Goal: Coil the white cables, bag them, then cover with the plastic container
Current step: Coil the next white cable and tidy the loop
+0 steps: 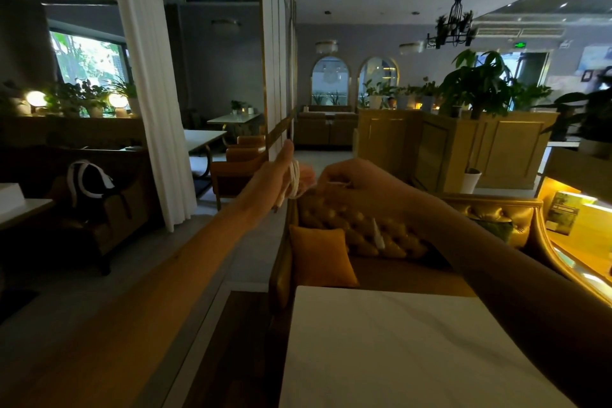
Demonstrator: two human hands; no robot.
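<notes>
A white cable (294, 179) is wound in several loops around my left hand (281, 175), which is raised at chest height with the thumb pointing up. One plug end hangs below that hand. My right hand (341, 175) is close beside it, fingers curled, pinching the cable's free length. The other plug end (378, 235) dangles under my right forearm in front of the sofa back. No bag or plastic container is in view.
A white table (397, 348) lies below my arms. Behind it stands a tufted gold sofa (364, 228) with an orange cushion (323, 257). A white curtain (155, 109) hangs at left, and wooden partitions with plants (477, 89) stand at right.
</notes>
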